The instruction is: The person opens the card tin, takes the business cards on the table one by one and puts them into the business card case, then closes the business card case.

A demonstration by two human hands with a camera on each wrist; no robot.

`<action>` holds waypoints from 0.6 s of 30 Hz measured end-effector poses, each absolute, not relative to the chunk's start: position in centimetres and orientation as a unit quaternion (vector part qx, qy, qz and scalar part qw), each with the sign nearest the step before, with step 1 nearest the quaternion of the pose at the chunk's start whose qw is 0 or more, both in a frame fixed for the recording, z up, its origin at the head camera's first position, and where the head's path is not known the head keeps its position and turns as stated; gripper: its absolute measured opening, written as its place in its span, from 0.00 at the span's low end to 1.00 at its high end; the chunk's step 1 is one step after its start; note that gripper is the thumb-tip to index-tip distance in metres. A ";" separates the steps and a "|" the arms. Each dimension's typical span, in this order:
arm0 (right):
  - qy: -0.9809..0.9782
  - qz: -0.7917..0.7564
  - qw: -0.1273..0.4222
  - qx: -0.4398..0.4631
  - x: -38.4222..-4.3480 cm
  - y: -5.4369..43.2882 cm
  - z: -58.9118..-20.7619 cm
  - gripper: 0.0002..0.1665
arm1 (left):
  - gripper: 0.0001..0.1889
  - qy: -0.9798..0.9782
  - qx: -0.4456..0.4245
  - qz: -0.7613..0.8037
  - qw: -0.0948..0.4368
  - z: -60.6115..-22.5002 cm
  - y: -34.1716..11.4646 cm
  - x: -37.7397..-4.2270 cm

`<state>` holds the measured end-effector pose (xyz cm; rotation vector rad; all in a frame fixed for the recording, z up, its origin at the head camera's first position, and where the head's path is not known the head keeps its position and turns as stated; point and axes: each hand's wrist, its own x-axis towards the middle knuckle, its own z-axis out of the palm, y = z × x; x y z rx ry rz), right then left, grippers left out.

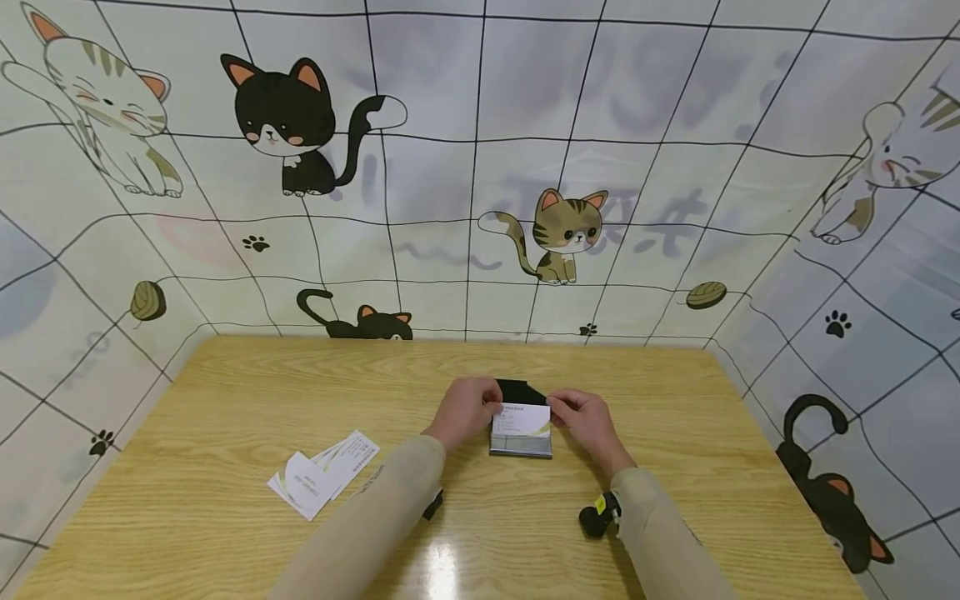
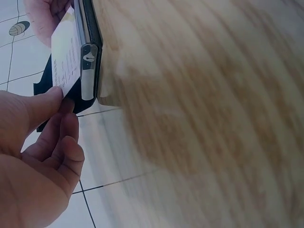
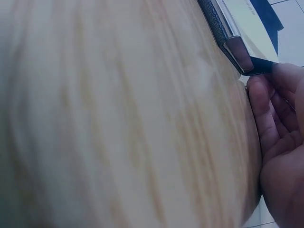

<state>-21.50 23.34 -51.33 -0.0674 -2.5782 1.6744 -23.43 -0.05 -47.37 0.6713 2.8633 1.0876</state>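
Note:
A white business card (image 1: 521, 419) with printed text lies tilted at the mouth of a metal-edged card case (image 1: 521, 447), whose black flap (image 1: 517, 390) is folded back on the far side. My left hand (image 1: 462, 410) pinches the card's left corner between thumb and fingers. At the opposite edge, my right hand (image 1: 590, 425) pinches the card's right corner with thumb and forefinger, close to the flap. The left wrist view shows the card (image 2: 65, 57) sloping out of the case (image 2: 88, 71). In the right wrist view my fingers cover the card's corner.
To the left, several loose business cards (image 1: 318, 479) lie fanned on the wooden table (image 1: 262, 383). A sheet printed with cats and a grid (image 1: 450, 167) rises behind the table and at both sides.

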 end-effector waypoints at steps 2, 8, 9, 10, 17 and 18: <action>-0.836 0.548 0.034 -0.021 -21.5 23.3 -51.3 0.10 | 0.05 0.914 0.219 0.341 0.008 -47.4 -0.1 -23.4; -0.829 0.558 0.030 -0.015 -21.4 23.4 -51.3 0.11 | 0.06 0.912 0.232 0.337 0.028 -47.5 -0.4 -23.4; -0.829 0.558 0.029 -0.013 -21.4 23.4 -51.3 0.11 | 0.06 0.911 0.236 0.337 0.031 -47.5 -0.5 -23.3; -0.828 0.560 0.029 -0.015 -21.4 23.4 -51.3 0.11 | 0.05 0.910 0.239 0.337 0.035 -47.5 -0.5 -23.3; -0.828 0.560 0.031 -0.015 -21.5 23.3 -51.2 0.10 | 0.05 0.909 0.264 0.320 0.042 -47.8 -0.6 -23.2; -0.828 0.559 0.032 -0.015 -21.5 23.3 -51.2 0.09 | 0.05 0.909 0.267 0.317 0.041 -48.0 -0.5 -23.2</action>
